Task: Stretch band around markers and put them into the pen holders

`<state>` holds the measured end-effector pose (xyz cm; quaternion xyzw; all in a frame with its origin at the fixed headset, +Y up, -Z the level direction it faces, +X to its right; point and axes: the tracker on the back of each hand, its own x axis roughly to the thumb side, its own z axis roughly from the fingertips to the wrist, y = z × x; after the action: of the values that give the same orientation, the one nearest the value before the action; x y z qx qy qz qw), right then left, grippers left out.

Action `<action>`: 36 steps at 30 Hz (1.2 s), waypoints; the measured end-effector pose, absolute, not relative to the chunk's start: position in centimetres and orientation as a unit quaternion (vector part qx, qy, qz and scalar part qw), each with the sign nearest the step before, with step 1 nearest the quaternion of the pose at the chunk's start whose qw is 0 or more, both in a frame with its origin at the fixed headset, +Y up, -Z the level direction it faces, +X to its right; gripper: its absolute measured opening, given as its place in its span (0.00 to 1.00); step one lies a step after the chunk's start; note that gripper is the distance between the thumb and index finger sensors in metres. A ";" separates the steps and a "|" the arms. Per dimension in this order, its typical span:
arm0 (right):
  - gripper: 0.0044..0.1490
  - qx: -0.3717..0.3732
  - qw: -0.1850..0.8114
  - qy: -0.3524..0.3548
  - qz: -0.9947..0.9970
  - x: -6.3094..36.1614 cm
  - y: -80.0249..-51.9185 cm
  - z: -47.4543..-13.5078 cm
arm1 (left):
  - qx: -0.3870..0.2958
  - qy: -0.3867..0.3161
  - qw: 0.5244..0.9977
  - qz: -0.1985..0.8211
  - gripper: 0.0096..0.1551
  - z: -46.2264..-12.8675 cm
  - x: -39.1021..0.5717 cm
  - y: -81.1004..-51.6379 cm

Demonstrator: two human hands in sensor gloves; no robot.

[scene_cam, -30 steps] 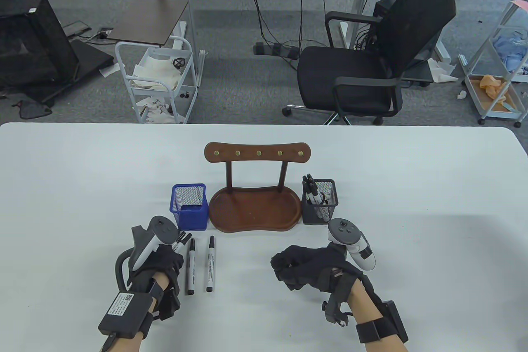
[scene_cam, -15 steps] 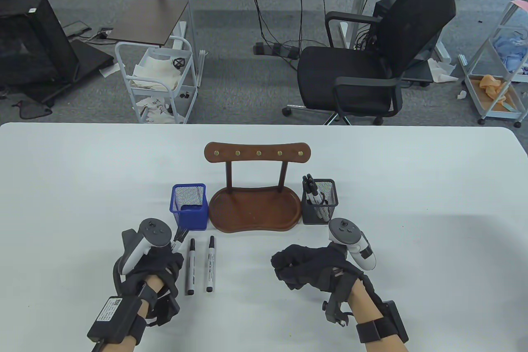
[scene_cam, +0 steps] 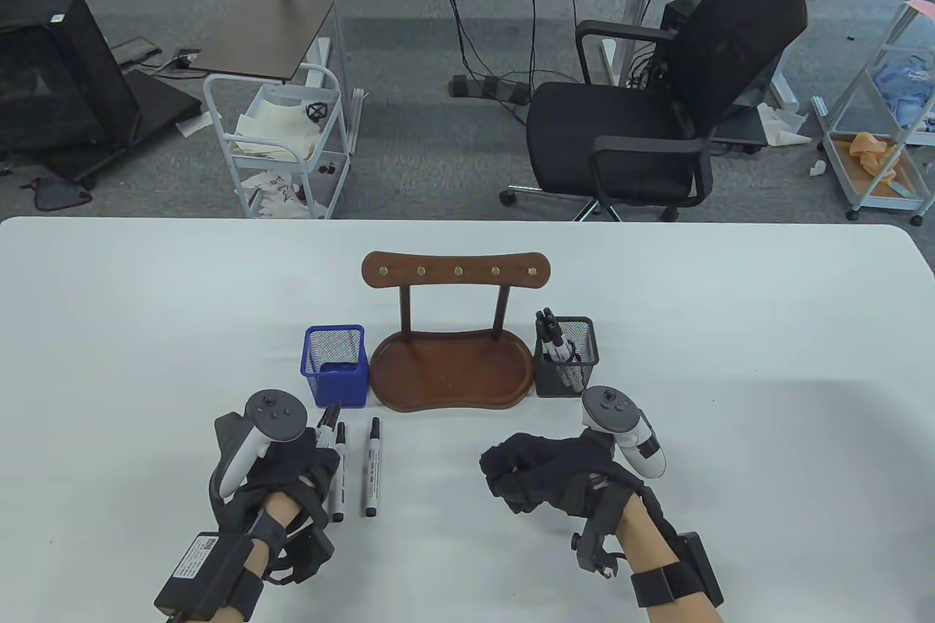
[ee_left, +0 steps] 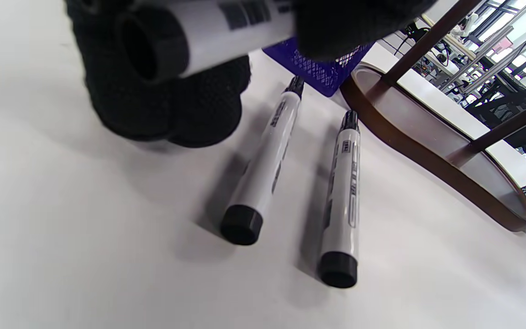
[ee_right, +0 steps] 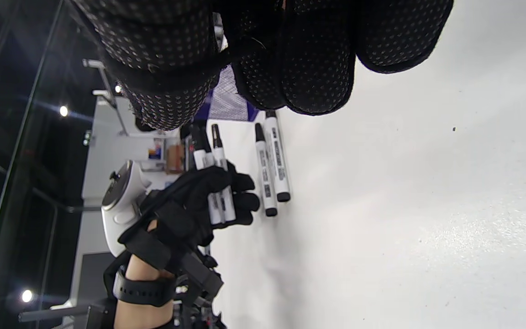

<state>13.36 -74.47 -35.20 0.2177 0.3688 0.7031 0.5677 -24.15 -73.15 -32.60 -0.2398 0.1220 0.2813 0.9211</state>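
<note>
1. The black-gloved left hand (scene_cam: 292, 466) grips three white black-capped markers (ee_right: 215, 183) near the white table's (scene_cam: 730, 331) front edge.
2. Two more white markers (ee_left: 299, 187) lie just beside it.
3. The black-gloved right hand (scene_cam: 544, 473) is curled, apparently empty.

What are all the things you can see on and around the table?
Loose markers: two, white with black caps, flat on the table between the hands.
Held markers: at least three, white and black, in the left hand.
Blue pen holder: one, blue mesh, left of the wooden tray.
Black pen holder: one, black mesh, right of the tray, with markers inside.
Wooden tray stand: one, brown, table centre.
Table: one, white.
Office chair: one, black, behind the table.
Cart: one, white, on the floor behind.
Left hand: black glove, grip closed on markers.
Right hand: black glove, fingers curled; contents unclear.
</note>
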 end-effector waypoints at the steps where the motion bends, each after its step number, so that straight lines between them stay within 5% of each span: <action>1: 0.29 0.218 0.568 0.369 0.703 13.4 -74.5 -35.2 | -0.240 0.123 0.921 0.282 0.22 -32.6 -24.1 -73.2; 12: 0.29 0.218 0.568 0.370 0.703 13.3 -74.5 -35.2 | -0.235 0.135 0.911 0.311 0.29 -33.0 -23.7 -74.2; 19: 0.29 0.217 0.569 0.370 0.702 13.4 -74.5 -35.2 | -0.244 0.155 0.918 0.271 0.42 -33.4 -23.4 -74.8; 36: 0.29 0.216 0.568 0.371 0.703 13.4 -74.5 -35.2 | -0.248 0.162 0.931 0.213 0.39 -34.3 -22.3 -75.4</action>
<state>13.42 -74.54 -35.20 0.2156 0.3706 0.7028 0.5677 -22.26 -75.38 -34.30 -0.2479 0.1622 0.2129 0.9311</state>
